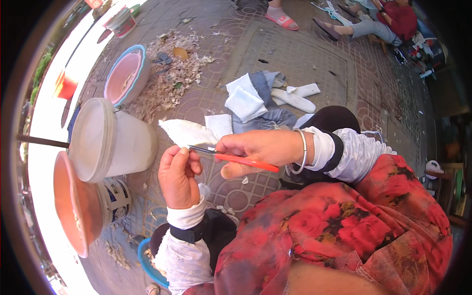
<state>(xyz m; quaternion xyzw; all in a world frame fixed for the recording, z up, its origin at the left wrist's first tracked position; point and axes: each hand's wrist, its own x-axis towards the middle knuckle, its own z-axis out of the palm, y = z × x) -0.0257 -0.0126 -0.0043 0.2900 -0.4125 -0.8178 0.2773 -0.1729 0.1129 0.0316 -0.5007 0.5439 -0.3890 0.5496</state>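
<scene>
My right hand (263,150) is closed round a slim orange-handled tool (246,161) with a narrow dark tip; whether it is a knife or scissors I cannot tell. The tip points left and meets the thumb of my left hand (179,174). The left thumb and forefinger are pinched together, and whatever lies between them is too small to make out. Just beyond the hands lie white cloth pieces (189,132). Further out, folded white cloths (245,101) and white gloves (295,100) rest on grey-blue fabric (263,84).
Left stand a lidded white bucket (132,142), an orange basin (91,206) on a printed pail (115,196), and a pink basin with blue rim (141,73). Pale peelings (172,69) cover the paving. A blue basin (147,260) sits low left. Another person (393,24) sits far right.
</scene>
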